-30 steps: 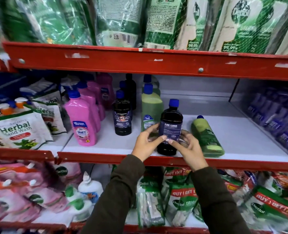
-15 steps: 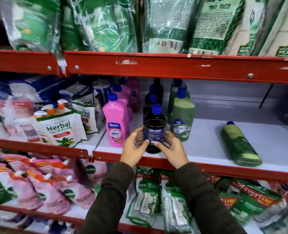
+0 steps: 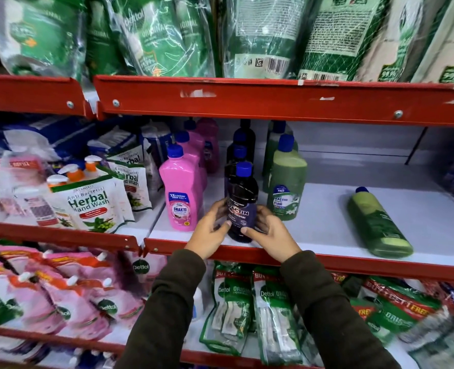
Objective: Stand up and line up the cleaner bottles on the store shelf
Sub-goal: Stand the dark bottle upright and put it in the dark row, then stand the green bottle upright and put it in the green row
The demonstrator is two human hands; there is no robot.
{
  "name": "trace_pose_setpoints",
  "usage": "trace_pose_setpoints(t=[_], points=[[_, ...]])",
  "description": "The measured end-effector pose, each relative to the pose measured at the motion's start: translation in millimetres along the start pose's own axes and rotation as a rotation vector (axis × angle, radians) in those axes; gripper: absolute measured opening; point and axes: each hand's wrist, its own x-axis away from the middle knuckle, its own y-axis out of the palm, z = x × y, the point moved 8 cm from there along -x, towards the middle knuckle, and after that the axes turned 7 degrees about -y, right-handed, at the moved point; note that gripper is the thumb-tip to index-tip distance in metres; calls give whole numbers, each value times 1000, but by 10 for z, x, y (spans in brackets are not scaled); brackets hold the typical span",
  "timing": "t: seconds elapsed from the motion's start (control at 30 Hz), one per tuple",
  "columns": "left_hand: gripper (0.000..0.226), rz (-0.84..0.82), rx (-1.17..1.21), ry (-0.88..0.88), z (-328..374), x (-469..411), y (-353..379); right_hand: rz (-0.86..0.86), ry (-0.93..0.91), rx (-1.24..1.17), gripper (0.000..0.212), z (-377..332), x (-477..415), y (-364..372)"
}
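A dark Bactin cleaner bottle (image 3: 241, 202) with a blue cap stands upright at the front of the white shelf (image 3: 321, 230). My left hand (image 3: 210, 233) and my right hand (image 3: 271, 233) grip its lower half from both sides. It heads a row of dark bottles (image 3: 243, 139). Left of it runs a row of pink Shakti bottles (image 3: 181, 194). Right of it stands a row of green bottles (image 3: 286, 186). One green bottle (image 3: 377, 225) lies on its side far to the right, cap pointing back.
Herbal hand wash pouches (image 3: 92, 206) fill the shelf section to the left. Green refill packs (image 3: 260, 35) hang over the red shelf rail (image 3: 247, 102) above. Dettol pouches (image 3: 247, 302) crowd the shelf below. White shelf surface shows between the green row and the fallen bottle.
Both hands slid the dark bottle leftward along the shelf front, from beside the fallen green bottle into the gap between the pink and green rows, and turned its Bactin label forward.
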Motion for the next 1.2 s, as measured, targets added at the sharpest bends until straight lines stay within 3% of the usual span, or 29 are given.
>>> trace_pose_setpoints(t=[0.17,0.3,0.43,0.5,0.57,0.63,0.73,0.83,0.9,0.97,1.07,1.2], points=[[48,148,-27,5,19,33,-42,87,-25,171,44,-11,-48,-81],[51,217,-42,30,98,88,-63,116,-3,151,45,-6,-29,-67],[61,459,-41,161,201,349,-95,268,-22,26,52,-44,161,-277],[50,582,-55,272,333,508,3,394,-81,28,48,-140,310,-573],[39,599,-52,362,493,549,224,488,-128,158,43,-250,441,-950],[35,511,-48,401,658,472,577,568,-83,321,38,-256,565,-1398],[41,233,-44,355,830,203,1300,703,243,624,34,-67,810,-2163],[39,-17,-82,141,785,-167,2062,611,535,813,40,219,963,-2704],[42,-104,-133,-38,670,-359,2442,427,614,751,43,435,932,-2804],[51,-161,-243,-137,569,-463,2740,364,608,627,44,538,914,-2860],[68,-203,-269,-149,487,-528,2944,446,530,399,50,573,911,-2971],[90,-266,9,-229,404,-518,2873,541,375,6,74,486,1021,-2931]])
